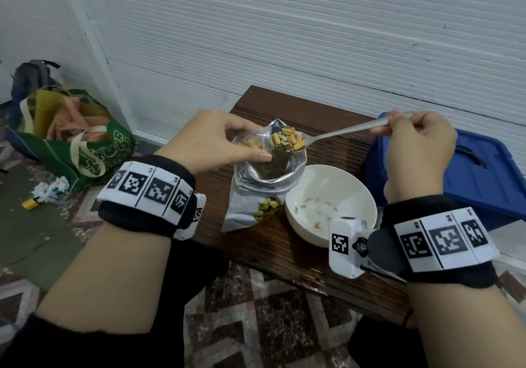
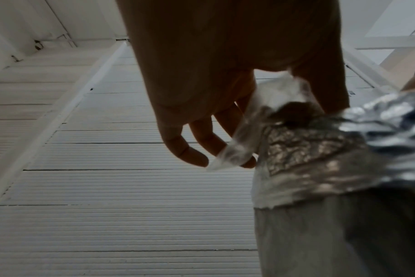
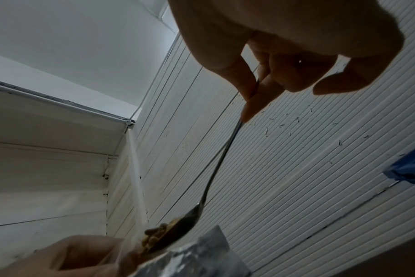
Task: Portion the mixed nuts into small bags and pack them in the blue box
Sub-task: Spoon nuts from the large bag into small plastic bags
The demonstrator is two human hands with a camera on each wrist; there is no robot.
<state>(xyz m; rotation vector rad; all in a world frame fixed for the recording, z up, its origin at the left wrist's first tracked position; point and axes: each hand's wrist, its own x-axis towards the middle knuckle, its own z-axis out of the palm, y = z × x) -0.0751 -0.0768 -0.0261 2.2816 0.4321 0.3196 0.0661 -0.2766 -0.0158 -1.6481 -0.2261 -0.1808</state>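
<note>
My left hand [image 1: 252,151] pinches a small clear bag [image 1: 252,141] with a few nuts in it, held above the big silver foil nut bag [image 1: 256,196] that stands open on the table. My right hand [image 1: 390,124] grips the handle of a metal spoon [image 1: 341,132]. The spoon's bowl, heaped with mixed nuts [image 1: 287,139], sits at the small bag's mouth. In the left wrist view the fingers [image 2: 197,157] hold the clear bag [image 2: 237,146] beside the foil bag [image 2: 320,159]. The right wrist view shows the spoon [image 3: 223,153] pinched by my right hand [image 3: 254,97]. The blue box [image 1: 484,174] stands closed at the right.
A white bowl [image 1: 330,205] with a few nut crumbs sits on the dark wooden table [image 1: 270,253] right of the foil bag. On the floor to the left are a green shopping bag [image 1: 85,154], a grey backpack [image 1: 31,77] and crumpled paper [image 1: 51,191]. A white ribbed wall stands behind.
</note>
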